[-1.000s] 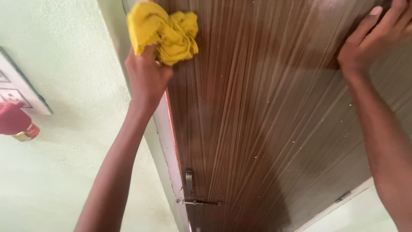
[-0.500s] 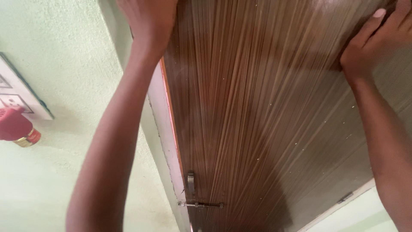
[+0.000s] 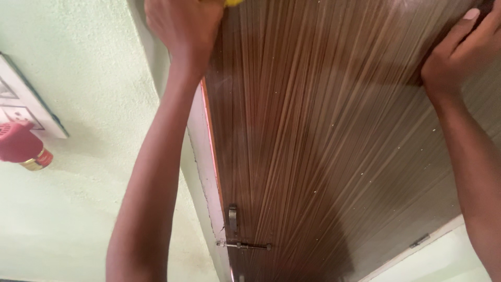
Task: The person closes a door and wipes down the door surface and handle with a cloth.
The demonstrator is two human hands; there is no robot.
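Note:
A brown ribbed wooden door point(image 3: 313, 136) fills the middle of the view. My left hand point(image 3: 182, 26) is raised against its upper left edge, closed on a yellow cloth point(image 3: 234, 2) of which only a sliver shows at the top border. My right hand point(image 3: 462, 49) lies flat on the door's upper right, fingers spread, holding nothing. A metal latch and bolt point(image 3: 241, 244) sit low on the door.
A white door frame point(image 3: 201, 156) runs along the door's left edge beside a pale green wall point(image 3: 83, 209). A white switch plate point(image 3: 23, 109) with a red plug-in device point(image 3: 21, 149) is on the wall at left.
My left hand has gone up the door's left edge with the yellow cloth, which went almost wholly out of view past the top. My right hand has stayed pressed on the door.

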